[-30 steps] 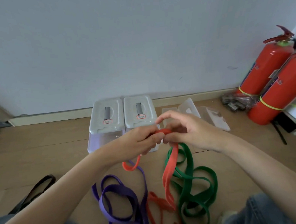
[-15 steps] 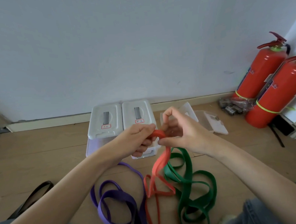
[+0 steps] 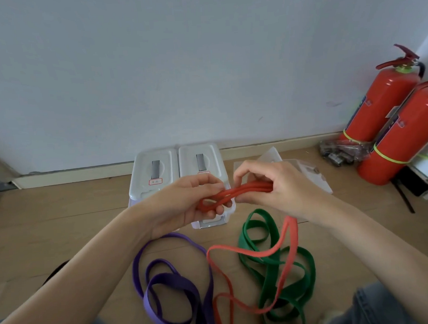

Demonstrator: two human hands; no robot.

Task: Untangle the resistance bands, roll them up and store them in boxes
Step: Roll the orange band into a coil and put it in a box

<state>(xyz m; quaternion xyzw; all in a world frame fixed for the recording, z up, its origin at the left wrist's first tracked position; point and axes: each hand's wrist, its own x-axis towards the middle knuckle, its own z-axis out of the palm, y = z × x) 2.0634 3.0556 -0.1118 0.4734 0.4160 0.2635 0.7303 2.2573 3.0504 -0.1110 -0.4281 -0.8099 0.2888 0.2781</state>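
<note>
Both hands hold a red resistance band [image 3: 241, 191] above the floor. My left hand [image 3: 185, 203] grips its folded loops at one end. My right hand [image 3: 276, 185] grips the other end of the same folds. The rest of that band hangs from under my right hand and trails loosely over the floor. A green band [image 3: 270, 265] lies in loops beneath it at the right, and a purple band [image 3: 172, 285] lies coiled at the left. Two white lidded boxes [image 3: 156, 169] stand side by side by the wall, behind my hands.
A clear open box and its lid [image 3: 307, 169] lie right of the white boxes, partly hidden by my right hand. Two red fire extinguishers [image 3: 383, 103] stand in the right corner with a plastic bag [image 3: 339, 152] at their base. A black strap [image 3: 55, 271] lies at the left.
My hands have drawn apart, and the red band now shows as several folded strands between them. Its hanging part has swung to the right, under my right wrist.
</note>
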